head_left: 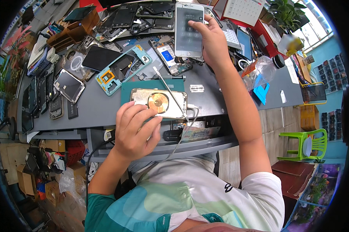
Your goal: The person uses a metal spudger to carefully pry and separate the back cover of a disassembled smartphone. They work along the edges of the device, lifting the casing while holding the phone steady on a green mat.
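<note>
A white smartphone (188, 40) with a dim keypad screen is held upright in my right hand (212, 42), my thumb touching the screen. My left hand (137, 131) rests bent, separated fingertips on an opened phone (171, 104) with a round copper-coloured coil. That phone lies on a teal mat (143, 84), with a white cable plug (193, 106) at its right end. A thin metal tool (164, 84) slants across it, and a razor blade (197, 88) lies just right of the mat.
Phone housings (123, 69) and parts crowd the desk's left and back (128, 19). A plastic bottle (265, 65), blue pieces (261, 92) and red calendar stand (255, 27) are on the right. An open drawer (170, 143) sits below; a green chair (302, 143) stands right.
</note>
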{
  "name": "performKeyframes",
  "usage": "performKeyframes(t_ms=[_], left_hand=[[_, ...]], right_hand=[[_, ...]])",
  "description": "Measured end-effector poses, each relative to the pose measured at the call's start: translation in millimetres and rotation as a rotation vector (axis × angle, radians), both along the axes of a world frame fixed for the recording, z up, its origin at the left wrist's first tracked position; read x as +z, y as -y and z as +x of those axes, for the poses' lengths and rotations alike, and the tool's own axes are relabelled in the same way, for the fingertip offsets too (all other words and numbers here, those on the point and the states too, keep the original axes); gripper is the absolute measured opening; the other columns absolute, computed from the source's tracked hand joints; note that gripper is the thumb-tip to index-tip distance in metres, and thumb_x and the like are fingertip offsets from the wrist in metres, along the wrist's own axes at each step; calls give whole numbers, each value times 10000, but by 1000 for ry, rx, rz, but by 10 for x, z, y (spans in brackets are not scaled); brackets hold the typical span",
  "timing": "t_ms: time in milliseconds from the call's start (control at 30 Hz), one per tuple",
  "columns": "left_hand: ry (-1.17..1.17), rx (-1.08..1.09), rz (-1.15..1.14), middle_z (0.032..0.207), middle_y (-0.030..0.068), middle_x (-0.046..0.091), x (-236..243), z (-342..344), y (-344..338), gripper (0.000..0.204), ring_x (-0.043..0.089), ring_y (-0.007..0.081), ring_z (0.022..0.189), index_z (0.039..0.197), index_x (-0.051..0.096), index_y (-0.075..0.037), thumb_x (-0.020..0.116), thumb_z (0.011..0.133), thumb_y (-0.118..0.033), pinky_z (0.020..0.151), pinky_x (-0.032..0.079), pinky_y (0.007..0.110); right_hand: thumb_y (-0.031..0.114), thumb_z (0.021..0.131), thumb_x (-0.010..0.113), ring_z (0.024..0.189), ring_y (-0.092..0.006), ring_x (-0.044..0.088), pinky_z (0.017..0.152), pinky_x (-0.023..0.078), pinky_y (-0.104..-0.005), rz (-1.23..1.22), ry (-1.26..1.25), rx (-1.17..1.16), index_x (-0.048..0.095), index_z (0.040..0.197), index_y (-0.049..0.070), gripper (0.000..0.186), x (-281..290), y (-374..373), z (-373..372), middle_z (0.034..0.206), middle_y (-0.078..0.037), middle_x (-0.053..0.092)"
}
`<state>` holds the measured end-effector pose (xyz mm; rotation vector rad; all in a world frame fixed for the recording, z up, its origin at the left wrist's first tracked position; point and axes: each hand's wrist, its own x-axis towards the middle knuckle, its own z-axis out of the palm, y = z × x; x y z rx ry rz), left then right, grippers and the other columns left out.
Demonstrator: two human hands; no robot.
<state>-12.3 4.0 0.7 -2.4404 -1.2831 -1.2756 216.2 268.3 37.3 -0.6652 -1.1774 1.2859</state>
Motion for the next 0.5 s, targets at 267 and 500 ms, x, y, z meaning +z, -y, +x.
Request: performKeyframes(t_ms=[267, 500], left_hand=[[-13, 7, 0, 1205, 74, 768, -17, -7, 0, 290, 703, 329, 1163, 1102, 828, -89, 830, 817, -40, 1114, 529, 570], [-24, 25, 28, 1214, 61, 774, -60, -11, -18, 287, 710, 315, 1170, 1103, 840, -94, 834, 821, -39, 1124, 536, 560]], right_hand=[[42, 1018, 731, 1060, -185, 735, 912, 622, -375, -1, 19, 6, 620, 1427, 8, 425, -92, -131, 39, 1200, -102, 762], [28, 1022, 711, 1003, -162, 731, 907, 593, -327, 17, -31, 71, 653, 1351, 46, 334, -14, -93, 42, 1145, -71, 768]])
